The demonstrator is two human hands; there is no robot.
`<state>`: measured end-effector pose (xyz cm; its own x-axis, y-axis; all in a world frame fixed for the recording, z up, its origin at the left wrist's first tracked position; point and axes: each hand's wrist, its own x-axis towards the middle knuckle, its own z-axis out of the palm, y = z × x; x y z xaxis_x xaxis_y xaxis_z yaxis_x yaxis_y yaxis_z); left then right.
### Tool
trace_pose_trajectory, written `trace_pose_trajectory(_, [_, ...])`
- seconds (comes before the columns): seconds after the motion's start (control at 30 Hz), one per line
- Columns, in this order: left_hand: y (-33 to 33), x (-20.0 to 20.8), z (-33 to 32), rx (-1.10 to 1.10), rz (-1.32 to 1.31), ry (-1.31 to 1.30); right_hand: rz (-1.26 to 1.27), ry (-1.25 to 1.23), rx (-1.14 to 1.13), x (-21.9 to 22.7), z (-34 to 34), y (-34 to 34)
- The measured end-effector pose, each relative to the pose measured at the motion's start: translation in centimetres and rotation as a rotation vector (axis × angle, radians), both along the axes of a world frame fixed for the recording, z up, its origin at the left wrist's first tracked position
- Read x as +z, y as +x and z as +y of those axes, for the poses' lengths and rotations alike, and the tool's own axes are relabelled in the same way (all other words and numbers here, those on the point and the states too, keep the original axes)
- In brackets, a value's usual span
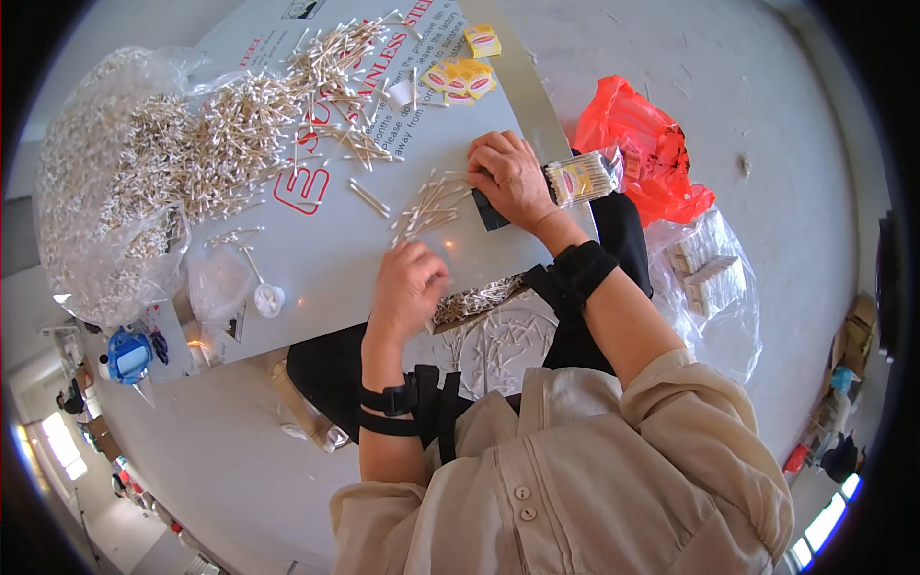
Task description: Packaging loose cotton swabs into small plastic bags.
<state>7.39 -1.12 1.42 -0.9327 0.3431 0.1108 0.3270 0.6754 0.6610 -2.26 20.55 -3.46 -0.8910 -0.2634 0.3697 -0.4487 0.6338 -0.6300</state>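
A small loose spread of cotton swabs [428, 209] lies on the table between my hands. My left hand [410, 283] is just on the near side of it, fingers bent and smeared by motion, so its grip is unclear. My right hand [513, 177] rests on the table with its fingers curled closed; what they hold, if anything, is hidden. Under its wrist side lies a dark flat piece [490, 212]. Beside that hand, at the table's right edge, is a clear packet of cotton swabs [583, 179] with a yellow label.
A big heap of swabs [230, 125] spills from a clear bag [81, 182] at left. Yellow cards [460, 77] lie at the far edge. Below the table edge, a box of swabs [479, 299] is by my lap. A red bag [637, 144] and clear bag [714, 278] lie right.
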Motion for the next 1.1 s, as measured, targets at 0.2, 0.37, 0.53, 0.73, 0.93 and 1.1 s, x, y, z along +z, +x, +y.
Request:
trace_pose_trajectory(0.2, [-1.7,-1.3,1.1,0.426,0.164,0.031,-0.005,-0.002,0.003,0.2,-0.6,0.0])
trace_pose_trajectory(0.37, [-4.8,-1.9,1.7,0.464,0.085,-0.208,-0.003,0.006,0.002,0.4,-0.6,0.0])
trace_pose_trajectory(0.53, [-5.2,-1.6,0.5,0.674,-0.252,0.221,-0.006,-0.007,0.005,0.5,-0.7,0.1])
trace_pose_trajectory(0.73, [-0.7,0.6,-0.7,0.373,-0.373,0.309,0.006,-0.015,0.006,0.3,-0.3,0.0])
trace_pose_trajectory(0.93, [-0.4,-0.7,0.6,0.371,0.187,-0.108,0.006,-0.003,-0.005,0.5,-0.6,0.0])
trace_pose_trajectory(1.1, [-2.7,-2.4,3.4,0.403,0.280,-0.254,0.001,-0.013,-0.001,0.4,-0.8,0.0])
